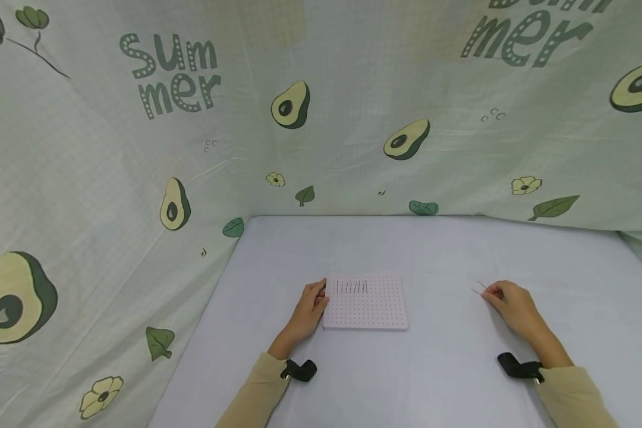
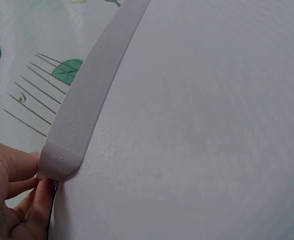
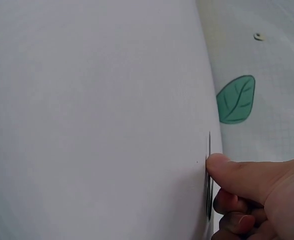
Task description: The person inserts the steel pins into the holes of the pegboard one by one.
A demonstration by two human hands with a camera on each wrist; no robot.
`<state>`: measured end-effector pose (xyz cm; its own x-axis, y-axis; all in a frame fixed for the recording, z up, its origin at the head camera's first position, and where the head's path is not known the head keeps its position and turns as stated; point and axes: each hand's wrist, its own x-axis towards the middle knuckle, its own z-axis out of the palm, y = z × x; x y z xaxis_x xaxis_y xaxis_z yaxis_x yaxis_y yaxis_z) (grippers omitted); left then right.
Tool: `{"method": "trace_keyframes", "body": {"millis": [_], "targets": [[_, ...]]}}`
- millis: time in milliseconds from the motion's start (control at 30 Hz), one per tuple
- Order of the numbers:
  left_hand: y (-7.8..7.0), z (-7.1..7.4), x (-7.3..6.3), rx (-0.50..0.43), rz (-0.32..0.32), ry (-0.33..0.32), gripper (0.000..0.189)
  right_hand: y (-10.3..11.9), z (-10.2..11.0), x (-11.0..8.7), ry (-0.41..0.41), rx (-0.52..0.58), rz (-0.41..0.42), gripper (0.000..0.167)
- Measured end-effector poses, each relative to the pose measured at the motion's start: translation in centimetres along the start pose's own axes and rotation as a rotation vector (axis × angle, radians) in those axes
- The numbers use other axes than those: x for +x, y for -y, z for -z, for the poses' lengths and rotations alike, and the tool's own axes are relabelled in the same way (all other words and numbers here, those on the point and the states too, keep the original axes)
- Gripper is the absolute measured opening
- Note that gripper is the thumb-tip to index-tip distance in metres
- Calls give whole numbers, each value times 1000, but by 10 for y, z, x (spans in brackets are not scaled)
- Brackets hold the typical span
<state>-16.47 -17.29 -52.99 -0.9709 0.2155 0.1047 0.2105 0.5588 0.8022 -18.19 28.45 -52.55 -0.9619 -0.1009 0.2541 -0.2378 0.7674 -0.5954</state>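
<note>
A pale pegboard [image 1: 377, 312] with a grid of small holes lies on the table, and a row of several thin metal pins [image 1: 355, 287] stands up from its upper left part. My left hand [image 1: 306, 310] grips the board's left edge; in the left wrist view, fingers are on both sides of the board's corner [image 2: 62, 160]. Well to the right of the board, my right hand [image 1: 515, 306] pinches thin metal pins [image 3: 209, 195] between thumb and fingers. Two pin ends project leftward in the head view; their exact number is hidden by the fingers.
The table [image 1: 438, 380] has a white cover. A cloth curtain [image 1: 342, 53] printed with avocados and leaves hangs behind and along the left side. Black wrist cameras [image 1: 302, 371] sit on both sleeves.
</note>
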Motion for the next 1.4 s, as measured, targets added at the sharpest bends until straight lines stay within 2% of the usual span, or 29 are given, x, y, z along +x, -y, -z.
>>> {"method": "trace_keyframes", "body": {"millis": [167, 333, 667, 967, 1200, 1400], "targets": [[-1, 0, 0, 4, -3, 0, 50, 0, 0, 0, 8, 19, -14, 11], [-1, 0, 0, 11, -4, 1, 50, 0, 0, 0, -31, 45, 13, 10], [4, -1, 1, 33, 2, 0, 51, 7, -3, 2, -87, 197, 76, 15], [3, -1, 0, 24, 11, 6, 51, 13, -6, 9, -134, 236, 81, 7], [2, -1, -1, 22, 14, -2, 51, 24, -13, 19, -138, 294, 118, 5], [3, -1, 1, 16, 14, -8, 51, 38, -21, 28, -105, 333, 161, 4]]}}
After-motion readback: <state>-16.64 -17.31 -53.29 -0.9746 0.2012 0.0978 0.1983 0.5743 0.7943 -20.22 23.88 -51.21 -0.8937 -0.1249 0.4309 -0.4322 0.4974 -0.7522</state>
